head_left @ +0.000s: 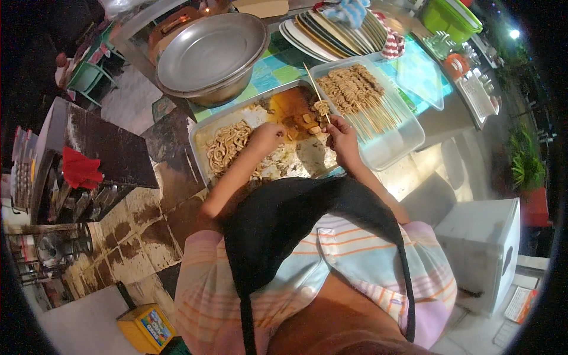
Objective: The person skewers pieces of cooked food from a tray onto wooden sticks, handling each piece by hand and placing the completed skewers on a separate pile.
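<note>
My right hand (342, 137) pinches a thin wooden skewer (315, 90) that points up and away, with a few pieces of meat threaded near my fingers. My left hand (266, 138) is curled over the metal tray (201, 127), fingers closed on a small piece of meat beside the skewer's lower end. The tray holds a heap of pale curled meat strips (228, 144) at its left and brown sauce with chunks at its far end. Right of it a clear plastic tray (408, 139) carries several finished skewers (358, 92) laid side by side.
A large round metal basin (213, 53) stands behind the tray. A stack of plates (331, 32) with cloths lies at the back, a green tub (449, 18) at far right. A dark counter with a red cloth (80, 168) is at left, a white box (482, 245) at right.
</note>
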Demonstrator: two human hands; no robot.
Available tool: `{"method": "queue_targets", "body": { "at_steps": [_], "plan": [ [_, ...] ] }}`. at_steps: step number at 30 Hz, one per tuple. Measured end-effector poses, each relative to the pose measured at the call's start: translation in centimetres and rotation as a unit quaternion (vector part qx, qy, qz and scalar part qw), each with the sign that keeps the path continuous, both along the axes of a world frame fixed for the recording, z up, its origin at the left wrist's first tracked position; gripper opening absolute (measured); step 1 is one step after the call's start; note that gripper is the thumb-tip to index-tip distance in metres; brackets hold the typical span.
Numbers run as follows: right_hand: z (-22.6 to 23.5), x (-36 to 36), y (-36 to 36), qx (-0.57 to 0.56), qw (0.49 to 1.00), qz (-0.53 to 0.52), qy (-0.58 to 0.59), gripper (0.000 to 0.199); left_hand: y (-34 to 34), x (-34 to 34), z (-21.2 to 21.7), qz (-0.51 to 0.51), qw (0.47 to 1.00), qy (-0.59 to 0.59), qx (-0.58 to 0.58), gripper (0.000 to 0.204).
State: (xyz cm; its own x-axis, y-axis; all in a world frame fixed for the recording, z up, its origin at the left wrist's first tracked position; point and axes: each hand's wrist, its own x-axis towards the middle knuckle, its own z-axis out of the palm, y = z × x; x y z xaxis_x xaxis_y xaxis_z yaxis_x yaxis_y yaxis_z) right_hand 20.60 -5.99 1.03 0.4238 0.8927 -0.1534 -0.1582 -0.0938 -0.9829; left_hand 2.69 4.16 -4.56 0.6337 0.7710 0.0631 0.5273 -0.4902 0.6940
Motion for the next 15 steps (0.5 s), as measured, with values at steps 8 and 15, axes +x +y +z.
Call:
{"method": "queue_targets", "body": {
  "at_steps": [8,15],
  "plan": [
    [-1.4,1.0,-1.0,-0.037,0.998,0.017,-0.045,0.022,-1.2,-1.1,2.9,-0.075,0.964,0.249,0.054,0.005],
    [-2.6,0.4,-1.6,-0.049,0.986,0.082,-0.133,0.019,1.1,-4.3,4.3,0.098,0.923,-0.22,-0.299,0.011]
  ]
}}
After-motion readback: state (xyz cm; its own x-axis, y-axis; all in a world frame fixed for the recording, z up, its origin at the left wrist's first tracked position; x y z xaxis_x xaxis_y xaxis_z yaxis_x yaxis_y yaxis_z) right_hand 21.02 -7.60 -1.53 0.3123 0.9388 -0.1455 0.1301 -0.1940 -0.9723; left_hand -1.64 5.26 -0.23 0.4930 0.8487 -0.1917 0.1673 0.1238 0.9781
